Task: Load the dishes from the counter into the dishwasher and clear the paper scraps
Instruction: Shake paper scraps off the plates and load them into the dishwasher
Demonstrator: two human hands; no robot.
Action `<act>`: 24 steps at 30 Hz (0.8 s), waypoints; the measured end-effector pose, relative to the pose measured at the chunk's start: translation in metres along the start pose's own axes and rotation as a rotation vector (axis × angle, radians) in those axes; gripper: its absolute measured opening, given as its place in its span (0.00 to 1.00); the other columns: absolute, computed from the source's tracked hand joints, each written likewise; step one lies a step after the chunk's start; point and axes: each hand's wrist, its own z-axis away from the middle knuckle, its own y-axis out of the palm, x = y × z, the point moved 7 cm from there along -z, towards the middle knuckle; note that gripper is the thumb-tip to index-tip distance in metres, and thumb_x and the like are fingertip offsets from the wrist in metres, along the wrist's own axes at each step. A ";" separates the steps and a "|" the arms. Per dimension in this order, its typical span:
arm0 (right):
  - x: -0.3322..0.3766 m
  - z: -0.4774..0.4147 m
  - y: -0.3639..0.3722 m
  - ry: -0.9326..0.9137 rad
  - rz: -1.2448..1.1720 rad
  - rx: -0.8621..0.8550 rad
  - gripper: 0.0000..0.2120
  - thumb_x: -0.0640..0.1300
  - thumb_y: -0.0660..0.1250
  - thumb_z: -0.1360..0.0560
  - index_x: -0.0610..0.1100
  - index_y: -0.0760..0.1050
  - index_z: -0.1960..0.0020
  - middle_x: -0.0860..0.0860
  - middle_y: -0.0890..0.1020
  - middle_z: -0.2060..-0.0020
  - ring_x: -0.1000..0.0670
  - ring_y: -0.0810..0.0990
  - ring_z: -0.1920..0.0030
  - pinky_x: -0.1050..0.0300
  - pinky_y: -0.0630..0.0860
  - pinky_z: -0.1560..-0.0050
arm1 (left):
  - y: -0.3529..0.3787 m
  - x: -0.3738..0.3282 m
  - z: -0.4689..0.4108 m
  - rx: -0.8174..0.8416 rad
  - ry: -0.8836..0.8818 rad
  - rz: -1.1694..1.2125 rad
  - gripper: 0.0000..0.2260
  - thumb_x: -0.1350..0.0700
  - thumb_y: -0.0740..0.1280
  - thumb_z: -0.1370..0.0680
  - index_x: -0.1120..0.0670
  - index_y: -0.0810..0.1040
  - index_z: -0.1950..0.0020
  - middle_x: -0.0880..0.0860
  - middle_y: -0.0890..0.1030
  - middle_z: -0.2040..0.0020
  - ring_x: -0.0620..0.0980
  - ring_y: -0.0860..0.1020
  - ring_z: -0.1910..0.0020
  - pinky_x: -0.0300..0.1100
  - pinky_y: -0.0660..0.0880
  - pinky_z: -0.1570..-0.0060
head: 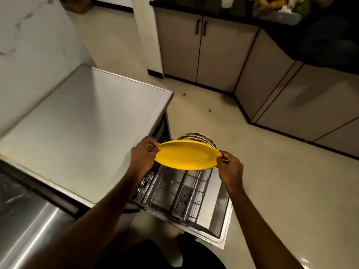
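A yellow plate (pixel 186 156) is held tilted above the pulled-out lower rack (pixel 174 193) of the open dishwasher. My left hand (pixel 142 154) pinches its left rim and my right hand (pixel 230 168) pinches its right rim. Behind the yellow plate, several pale plates (pixel 200 138) stand upright at the far end of the rack; their lower parts are hidden. The dishwasher door (pixel 219 220) lies open and flat beneath the rack.
A steel countertop (pixel 83 123) covers the dishwasher on my left. Beige cabinets (pixel 204 51) with a dark counter (pixel 320 32) run along the far and right side. Two small scraps (pixel 183 93) lie on the pale floor (pixel 281 181).
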 end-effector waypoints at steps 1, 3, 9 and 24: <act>-0.005 -0.012 0.002 -0.014 0.034 0.007 0.12 0.41 0.68 0.19 0.44 0.83 0.37 0.46 0.87 0.48 0.47 0.84 0.50 0.51 0.81 0.44 | 0.011 -0.002 -0.011 0.001 -0.002 0.009 0.07 0.54 0.76 0.25 0.46 0.79 0.55 0.46 0.85 0.58 0.47 0.84 0.54 0.45 0.79 0.52; -0.012 -0.033 0.006 -0.050 0.086 0.019 0.11 0.39 0.67 0.19 0.41 0.83 0.38 0.44 0.87 0.49 0.45 0.84 0.51 0.53 0.80 0.46 | 0.034 -0.005 -0.029 0.006 0.005 0.004 0.07 0.55 0.76 0.24 0.47 0.79 0.55 0.44 0.84 0.59 0.40 0.82 0.57 0.40 0.77 0.57; -0.065 -0.075 0.044 -0.091 0.233 0.108 0.13 0.36 0.67 0.20 0.42 0.84 0.38 0.41 0.87 0.51 0.41 0.85 0.53 0.56 0.76 0.47 | 0.094 0.016 -0.089 0.023 0.074 -0.130 0.07 0.60 0.74 0.25 0.50 0.78 0.55 0.49 0.82 0.58 0.44 0.81 0.58 0.42 0.75 0.58; -0.240 -0.153 0.153 0.014 0.427 0.085 0.12 0.39 0.65 0.18 0.44 0.82 0.38 0.43 0.86 0.54 0.40 0.84 0.54 0.60 0.68 0.53 | 0.270 0.178 -0.225 0.115 0.216 -0.300 0.10 0.61 0.76 0.29 0.49 0.78 0.59 0.49 0.81 0.64 0.52 0.80 0.63 0.44 0.76 0.62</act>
